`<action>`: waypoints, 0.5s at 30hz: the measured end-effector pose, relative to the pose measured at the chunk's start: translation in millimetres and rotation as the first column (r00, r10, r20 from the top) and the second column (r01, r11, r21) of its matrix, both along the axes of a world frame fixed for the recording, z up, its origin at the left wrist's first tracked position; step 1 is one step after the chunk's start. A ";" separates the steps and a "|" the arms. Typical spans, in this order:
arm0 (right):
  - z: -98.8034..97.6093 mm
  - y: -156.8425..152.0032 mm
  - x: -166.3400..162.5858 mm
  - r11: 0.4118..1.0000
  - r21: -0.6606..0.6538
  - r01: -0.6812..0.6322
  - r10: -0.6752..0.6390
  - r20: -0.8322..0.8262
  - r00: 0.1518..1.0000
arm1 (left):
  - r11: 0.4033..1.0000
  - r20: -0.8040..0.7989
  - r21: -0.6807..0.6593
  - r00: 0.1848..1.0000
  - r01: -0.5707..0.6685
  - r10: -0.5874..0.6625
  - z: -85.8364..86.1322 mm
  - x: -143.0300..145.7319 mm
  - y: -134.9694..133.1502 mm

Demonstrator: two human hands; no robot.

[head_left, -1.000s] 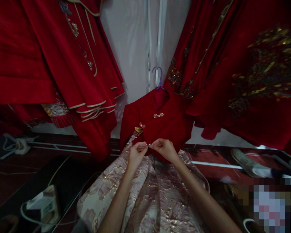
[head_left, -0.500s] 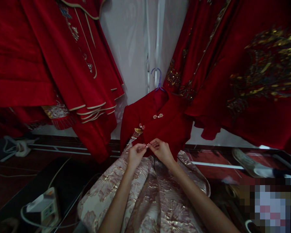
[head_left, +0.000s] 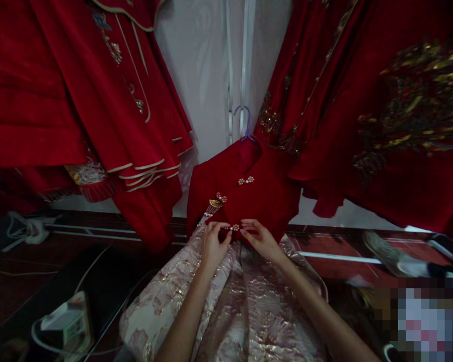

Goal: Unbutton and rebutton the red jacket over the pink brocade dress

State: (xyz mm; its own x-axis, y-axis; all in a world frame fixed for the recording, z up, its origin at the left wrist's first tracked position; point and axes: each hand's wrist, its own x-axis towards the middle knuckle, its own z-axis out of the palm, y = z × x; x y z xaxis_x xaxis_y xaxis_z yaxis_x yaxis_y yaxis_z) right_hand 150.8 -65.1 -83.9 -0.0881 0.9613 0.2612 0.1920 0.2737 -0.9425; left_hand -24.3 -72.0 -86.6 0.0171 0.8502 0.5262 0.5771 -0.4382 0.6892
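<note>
A red dress with a red velvet bodice (head_left: 270,191) and a pale pink-and-gold brocade skirt (head_left: 264,301) hangs on a purple hanger (head_left: 246,120). At its waist sits a beaded flower-shaped clasp (head_left: 234,228), showing between my two hands. My left hand (head_left: 213,246) is at the clasp's left end, thumb and fingers apart; whether its fingertips touch the clasp I cannot tell. Just right of the clasp, my right hand (head_left: 263,242) has its fingers spread from the thumb and holds nothing. Higher up are another beaded clasp (head_left: 246,180) and a gold fan ornament (head_left: 214,205) with bead strands.
Red garments with pale piping (head_left: 151,146) hang at left, and a red gown with gold embroidery (head_left: 419,110) at right. A power strip (head_left: 75,322) with a cable lies at lower left. A white rail (head_left: 340,257) and someone's shoe (head_left: 379,251) are at right.
Both hands were pinched together at the waist clasp. Now they have parted: my right hand has moved right, my left fingers have spread, and the clasp shows between them.
</note>
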 end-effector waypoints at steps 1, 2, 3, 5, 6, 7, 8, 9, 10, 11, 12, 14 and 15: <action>-7.3 1.2 -4.3 1.000 -0.015 -0.015 0.014 -0.052 0.999 | 1.000 -0.058 0.015 0.998 -0.016 0.016 0.9 1.5 -1.0; -13.8 2.3 -7.8 0.999 -0.027 -0.023 0.020 -0.097 0.995 | 0.999 -0.110 0.029 0.994 -0.025 0.028 1.6 2.5 -1.5; -18.9 3.2 -10.4 0.999 -0.036 -0.030 0.025 -0.131 0.991 | 0.999 -0.150 0.041 0.988 -0.029 0.034 2.0 3.1 -1.7; -24.6 4.6 -12.8 0.998 -0.052 -0.046 0.036 -0.183 0.983 | 0.998 -0.193 0.056 0.981 -0.023 0.033 2.3 3.2 -0.6; -25.2 5.2 -12.8 0.997 -0.063 -0.053 0.039 -0.205 0.978 | 0.998 -0.195 0.058 0.980 -0.017 0.028 1.9 3.1 0.5; -24.6 5.6 -12.2 0.995 -0.077 -0.060 0.041 -0.226 0.973 | 0.999 -0.184 0.052 0.983 -0.011 0.021 1.1 2.8 1.8; -23.4 6.0 -11.3 0.993 -0.096 -0.065 0.040 -0.249 0.968 | 0.999 -0.159 0.038 0.987 -0.002 0.008 -0.1 2.7 3.3; -21.9 6.3 -10.4 0.990 -0.119 -0.070 0.036 -0.271 0.962 | 1.000 -0.123 0.017 0.992 0.009 -0.006 -1.7 2.6 4.9; -20.4 6.6 -9.5 0.987 -0.143 -0.077 0.033 -0.291 0.956 | 1.000 -0.083 -0.007 0.996 0.022 -0.022 -3.5 2.7 6.3; -19.2 6.8 -8.9 0.982 -0.166 -0.087 0.032 -0.308 0.951 | 0.999 -0.044 -0.030 0.998 0.034 -0.036 -5.4 2.9 7.5; -18.4 6.8 -8.6 0.978 -0.186 -0.098 0.033 -0.324 0.945 | 0.998 -0.011 -0.046 0.999 0.044 -0.044 -7.1 3.2 8.4; -18.0 6.6 -9.1 0.971 -0.214 -0.109 0.026 -0.358 0.933 | 0.997 0.029 -0.056 0.998 0.056 -0.054 -9.3 4.0 8.9; -18.2 6.3 -9.8 0.968 -0.225 -0.113 0.021 -0.375 0.927 | 0.997 0.042 -0.053 0.998 0.057 -0.055 -9.6 4.4 8.5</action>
